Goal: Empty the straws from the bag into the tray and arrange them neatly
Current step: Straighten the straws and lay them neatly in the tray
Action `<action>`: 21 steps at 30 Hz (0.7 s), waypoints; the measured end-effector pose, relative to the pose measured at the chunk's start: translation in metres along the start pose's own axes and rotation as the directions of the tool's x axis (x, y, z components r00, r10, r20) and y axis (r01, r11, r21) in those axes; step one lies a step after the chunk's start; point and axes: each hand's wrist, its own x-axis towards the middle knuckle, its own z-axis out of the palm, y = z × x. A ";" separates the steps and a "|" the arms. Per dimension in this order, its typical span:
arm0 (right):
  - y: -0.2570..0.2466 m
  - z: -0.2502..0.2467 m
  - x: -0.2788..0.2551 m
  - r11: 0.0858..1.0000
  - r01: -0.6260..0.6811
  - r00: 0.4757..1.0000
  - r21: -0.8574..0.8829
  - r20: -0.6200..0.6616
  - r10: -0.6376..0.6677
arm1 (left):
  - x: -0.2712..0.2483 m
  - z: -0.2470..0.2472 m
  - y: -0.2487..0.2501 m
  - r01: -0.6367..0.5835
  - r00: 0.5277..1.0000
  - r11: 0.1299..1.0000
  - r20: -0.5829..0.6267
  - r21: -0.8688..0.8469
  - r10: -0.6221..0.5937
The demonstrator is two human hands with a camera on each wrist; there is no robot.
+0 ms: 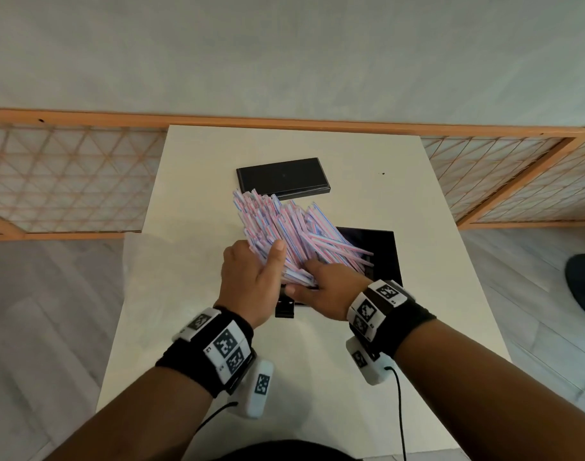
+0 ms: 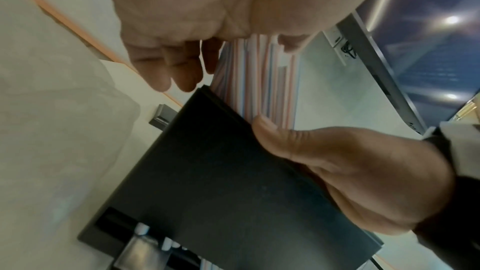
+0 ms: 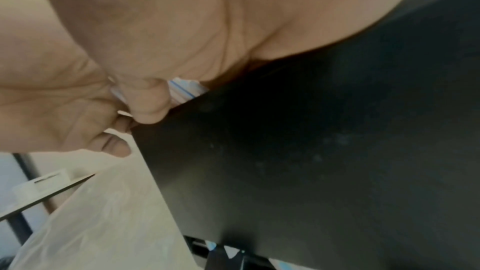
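— Right, what sits under my hands?

— The pale surface [image 1: 367, 154], and on it the black tray [image 1: 384, 257], directly below and just beyond both hands. A see-through plastic bag [image 1: 131, 261] lies off to the left of my left hand, hanging over the surface's edge.

— And the straws?

— The bundle of pink- and blue-striped straws [image 1: 277, 224] stands tilted between my hands, its lower ends down at the near edge of the tray, its upper ends fanning away from me. A few on the right side have splayed flat across the tray.

— How are the hands set?

— My left hand [image 1: 251, 277] curls round the bundle from the left, thumb up across the front of it. My right hand [image 1: 327, 287] closes on the lower ends from the right, thumb laid along the tray's near edge.

— Anything beyond them?

— A flat black lid or panel [image 1: 281, 176] lies past the straw tips, and a small black block [image 1: 285, 307] sits just below my left thumb.
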 end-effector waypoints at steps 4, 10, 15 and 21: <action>-0.002 -0.005 0.000 1.000 0.018 0.999 -0.003 0.034 -0.018 | -0.011 -0.006 0.023 0.047 0.999 0.966 -0.010 -0.255 -0.051; -0.001 -0.013 -0.002 0.998 0.049 0.998 -0.029 -0.039 -0.050 | -0.010 0.004 0.012 0.033 0.998 0.981 -0.037 -0.189 -0.041; 0.006 -0.010 -0.005 0.998 0.007 0.996 -0.055 -0.084 -0.012 | -0.010 -0.005 0.002 0.147 0.987 0.986 -0.061 -0.075 -0.152; 0.017 -0.008 -0.014 0.984 -0.093 0.991 -0.149 -0.107 0.078 | -0.012 -0.008 0.008 0.207 0.978 0.976 0.042 -0.061 -0.205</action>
